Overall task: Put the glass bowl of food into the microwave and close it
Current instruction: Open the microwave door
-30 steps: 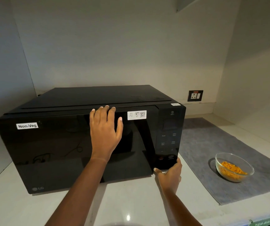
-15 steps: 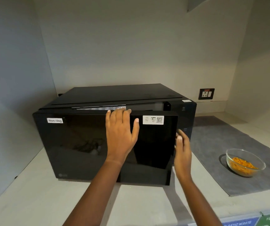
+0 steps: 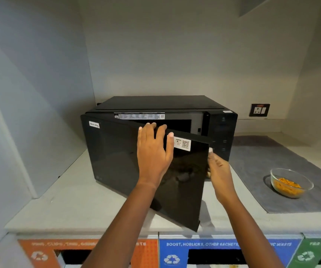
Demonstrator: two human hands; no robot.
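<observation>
Closest in, below both forearms, the front edge of the counter point(image 3: 78, 215) carries labelled recycling bins point(image 3: 200, 254) underneath. Up from there, the left hand point(image 3: 153, 151) lies flat and spread on the glass of the microwave door point(image 3: 182, 182), its fingertips point(image 3: 151, 125) curled over the top edge; a good spot, I'd say, to steady the panel and guide its swing. To its right, the right hand point(image 3: 218, 171) is at the door's free edge, fingers tucked behind it, so how tightly they close I cannot tell. That looks like the pulling hand, taking the side farthest from the hinge, where leverage is best. The door stands partly ajar, angled out toward the person, and beyond the left fingertips a dark strip of the microwave point(image 3: 155, 105) cavity shows.

Well off to the right of the right hand, untouched, the glass bowl point(image 3: 291, 182) of orange food sits on a grey mat point(image 3: 262, 157), clear of the door's arc. Farthest back, a wall socket point(image 3: 259, 110). Neither hand holds the bowl; loading is not yet begun.
</observation>
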